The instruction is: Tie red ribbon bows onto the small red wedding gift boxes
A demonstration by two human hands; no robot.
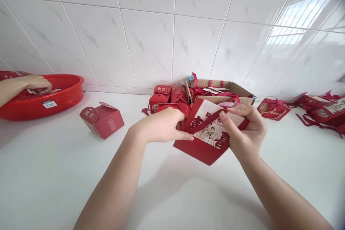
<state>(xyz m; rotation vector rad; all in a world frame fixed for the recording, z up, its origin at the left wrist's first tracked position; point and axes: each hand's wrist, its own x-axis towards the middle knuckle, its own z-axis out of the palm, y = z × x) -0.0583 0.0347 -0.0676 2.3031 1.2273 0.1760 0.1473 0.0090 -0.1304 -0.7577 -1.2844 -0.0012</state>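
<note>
In front of me a red gift box (201,151), with a white printed panel showing a figure and lettering, is held tilted above the white table. My left hand (164,125) grips its left side, thumb on the near face and the other fingers partly hidden behind it. A dark red ribbon (206,123) runs slantwise across the panel. My right hand (244,125) is closed at the box's upper right, thumb and forefinger pinching the ribbon's upper end. Some of its fingers bend behind the box's right corner.
A cardboard box (242,99) of red ribbons stands behind, beside several small red boxes (162,93). An open red box (104,120) sits left. Another person's hand (37,83) reaches into a red plastic basin (67,97). Ribboned boxes (275,108) lie right.
</note>
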